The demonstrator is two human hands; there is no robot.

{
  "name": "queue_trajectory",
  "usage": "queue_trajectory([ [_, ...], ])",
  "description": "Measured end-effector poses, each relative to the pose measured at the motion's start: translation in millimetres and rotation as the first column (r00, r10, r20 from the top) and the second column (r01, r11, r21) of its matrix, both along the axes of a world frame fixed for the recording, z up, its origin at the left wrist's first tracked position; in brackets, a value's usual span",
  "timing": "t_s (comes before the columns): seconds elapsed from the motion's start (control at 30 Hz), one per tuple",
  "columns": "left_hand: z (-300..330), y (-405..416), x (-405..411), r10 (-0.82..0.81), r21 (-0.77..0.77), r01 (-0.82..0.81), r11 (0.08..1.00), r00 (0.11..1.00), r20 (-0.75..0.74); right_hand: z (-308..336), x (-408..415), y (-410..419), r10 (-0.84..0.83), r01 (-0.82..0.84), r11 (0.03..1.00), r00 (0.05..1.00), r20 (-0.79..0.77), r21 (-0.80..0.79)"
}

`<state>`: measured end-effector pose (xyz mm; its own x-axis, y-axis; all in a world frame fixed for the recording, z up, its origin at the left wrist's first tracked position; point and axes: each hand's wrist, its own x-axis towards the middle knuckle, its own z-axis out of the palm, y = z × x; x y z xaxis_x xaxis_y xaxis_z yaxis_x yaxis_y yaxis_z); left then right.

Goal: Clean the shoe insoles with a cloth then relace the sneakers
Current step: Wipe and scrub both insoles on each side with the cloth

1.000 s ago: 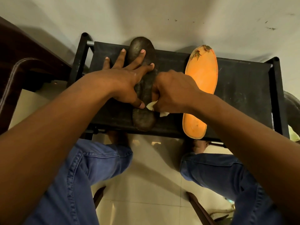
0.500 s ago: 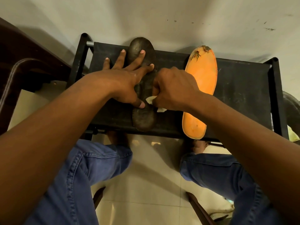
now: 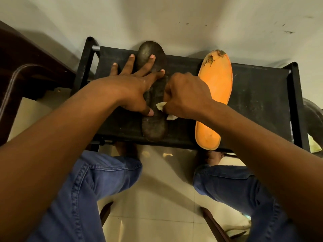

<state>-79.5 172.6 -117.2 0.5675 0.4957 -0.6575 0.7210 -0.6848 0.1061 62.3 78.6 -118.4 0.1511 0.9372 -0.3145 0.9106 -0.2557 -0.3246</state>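
Dark insole (image 3: 153, 127): brown-black, worn and dull, lying flat and lengthwise across the black shelf (image 3: 258, 102), toe end overhanging the shelf's far edge, heel near its front edge. Its middle is covered. Orange insole (image 3: 215, 95): bright orange, flat, lengthwise, to the right of the dark insole and apart from it; toe end torn and stained. Cloth (image 3: 160, 106): white, crumpled, mostly hidden, touching the dark insole's right edge at mid-length.

black rack (image 3: 262, 102) | pale wall (image 3: 174, 18) | tiled floor (image 3: 157, 198) | dark wooden furniture (image 3: 26, 67) at left
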Motion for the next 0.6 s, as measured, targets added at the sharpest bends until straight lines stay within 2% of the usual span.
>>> queue_trajectory([
  [0.17, 1, 1, 0, 0.006, -0.011, -0.006, 1.000, 1.000, -0.008, 17, -8, -4, 0.104, -0.160, 0.935, 0.977, -0.187, -0.317],
  [0.23, 1, 1, 1, 0.006, -0.009, -0.007, 1.000, 1.000, -0.007, 14, -13, -6, 0.094, -0.130, 0.954, 0.985, -0.143, -0.269],
  [0.33, 1, 1, 1, 0.003, -0.004, -0.003, 1.000, 1.000, -0.004, 8, -13, -4, -0.026, 0.022, 0.994, 0.999, -0.039, -0.105],
  [0.4, 1, 0, 1, -0.002, 0.001, 0.002, 1.000, 1.000, -0.008, 7, -9, 0, -0.064, 0.064, 0.997, 0.998, -0.005, -0.038],
  [0.47, 1, 0, 1, -0.006, 0.003, 0.006, 1.000, 1.000, -0.015, 11, -8, 1, -0.022, 0.019, 0.997, 0.999, -0.039, -0.080],
  [0.6, 3, -1, 1, 0.021, -0.010, -0.022, 1.000, 1.000, -0.013, 22, -19, -5, 0.100, -0.171, 0.924, 0.971, -0.217, -0.341],
])
